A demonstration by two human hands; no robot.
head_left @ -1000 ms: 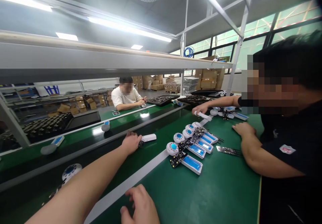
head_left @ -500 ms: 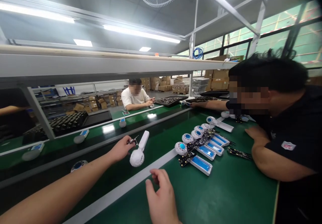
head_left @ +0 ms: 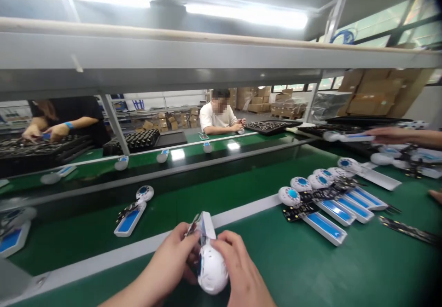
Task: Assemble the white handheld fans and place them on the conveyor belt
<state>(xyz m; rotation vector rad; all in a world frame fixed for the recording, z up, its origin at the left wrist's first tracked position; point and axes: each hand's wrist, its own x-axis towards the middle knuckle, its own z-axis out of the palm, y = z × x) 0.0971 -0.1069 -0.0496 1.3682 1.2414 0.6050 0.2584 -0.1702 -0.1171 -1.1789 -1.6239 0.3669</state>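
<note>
Both my hands hold one white handheld device shell (head_left: 211, 261) with a round head, low in front of me over the green bench (head_left: 276, 275). My left hand (head_left: 174, 261) grips its left side and pinches a small dark circuit board (head_left: 193, 226) at the top. My right hand (head_left: 238, 270) wraps the round head from the right. A row of several similar white shells with blue insides and dark boards (head_left: 324, 201) lies on the bench to my right.
A green conveyor belt (head_left: 214, 182) runs across in front, carrying one open shell (head_left: 133, 212) and another at the far left (head_left: 12, 238). A co-worker's hand (head_left: 390, 135) reaches in at right. Two people work at the opposite bench by black trays (head_left: 136, 141).
My left hand lifted the white shell and board off the belt and brought them to me; my right hand rose and closed on it. My view swung left, off the neighbouring co-worker.
</note>
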